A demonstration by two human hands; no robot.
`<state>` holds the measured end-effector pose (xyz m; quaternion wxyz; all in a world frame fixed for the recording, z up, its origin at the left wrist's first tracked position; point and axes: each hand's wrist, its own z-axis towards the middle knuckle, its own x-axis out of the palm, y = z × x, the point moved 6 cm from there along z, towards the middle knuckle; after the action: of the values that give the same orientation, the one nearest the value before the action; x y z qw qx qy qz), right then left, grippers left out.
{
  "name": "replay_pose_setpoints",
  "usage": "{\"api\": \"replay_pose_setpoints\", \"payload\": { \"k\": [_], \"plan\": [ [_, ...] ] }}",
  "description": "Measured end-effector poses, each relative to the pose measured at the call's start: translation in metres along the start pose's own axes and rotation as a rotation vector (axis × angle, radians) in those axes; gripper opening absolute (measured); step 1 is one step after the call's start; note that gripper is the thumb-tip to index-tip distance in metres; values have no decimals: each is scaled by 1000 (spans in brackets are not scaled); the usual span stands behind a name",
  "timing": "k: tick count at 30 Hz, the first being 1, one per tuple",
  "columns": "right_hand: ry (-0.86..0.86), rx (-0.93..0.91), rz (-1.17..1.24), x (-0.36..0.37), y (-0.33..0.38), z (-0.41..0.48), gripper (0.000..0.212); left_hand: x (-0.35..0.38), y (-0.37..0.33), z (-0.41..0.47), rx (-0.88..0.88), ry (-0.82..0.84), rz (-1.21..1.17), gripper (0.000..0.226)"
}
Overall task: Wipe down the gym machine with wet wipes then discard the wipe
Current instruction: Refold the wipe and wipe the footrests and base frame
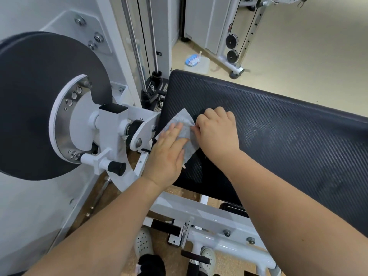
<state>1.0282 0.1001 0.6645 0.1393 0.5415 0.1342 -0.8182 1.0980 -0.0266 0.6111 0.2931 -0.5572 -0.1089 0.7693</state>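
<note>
Pressing wipe (183, 118) flat on pad (288, 136)

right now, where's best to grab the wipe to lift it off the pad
The wipe lies flat on the pad, with the left hand pressing its left half. Pinch the free right edge, coming from the right, where the right hand seems to pinch it.

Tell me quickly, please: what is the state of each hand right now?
Left hand: open, fingers flat, pressing the wipe on the black pad.
Right hand: closed, fingers curled, pinching the wipe's edge.
</note>
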Motion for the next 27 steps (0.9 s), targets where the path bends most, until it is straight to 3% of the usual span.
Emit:
{"api": "replay_pose_setpoints", "payload": {
  "k": [3,7,9,13,15,18,19,21,23,27],
  "plan": [
    [-8,60,137,-8,-5,-1,24,-18,-1,-5,-254,-156,62,48],
    [184,215,691,-18,-27,-9,15,-19,-7,10,-541,-84,-63,78],
    [224,312,880,-23,-38,-16,16,-21,-7,24,-593,-73,-68,69],
    [205,421,971,-27,-58,-23,30,-29,-17,42,-496,-68,-35,4],
    [218,433,994,-31,-62,-24,36,-27,-20,43,-472,-55,-155,8],
    [311,369,1068,-42,-56,-22,42,-21,-27,44,-500,35,-336,61],
    [348,345,1102,-46,-53,-21,45,-18,-32,46,-474,70,-337,69],
    [389,344,1195,-53,-49,-18,45,-16,-41,50,-406,111,-344,45],
    [341,411,1249,-55,-54,-16,43,-14,-43,48,-465,143,-507,18],
    [203,556,1178,-50,-73,-17,45,-9,-39,27,-677,248,-912,16]
  ]
}}
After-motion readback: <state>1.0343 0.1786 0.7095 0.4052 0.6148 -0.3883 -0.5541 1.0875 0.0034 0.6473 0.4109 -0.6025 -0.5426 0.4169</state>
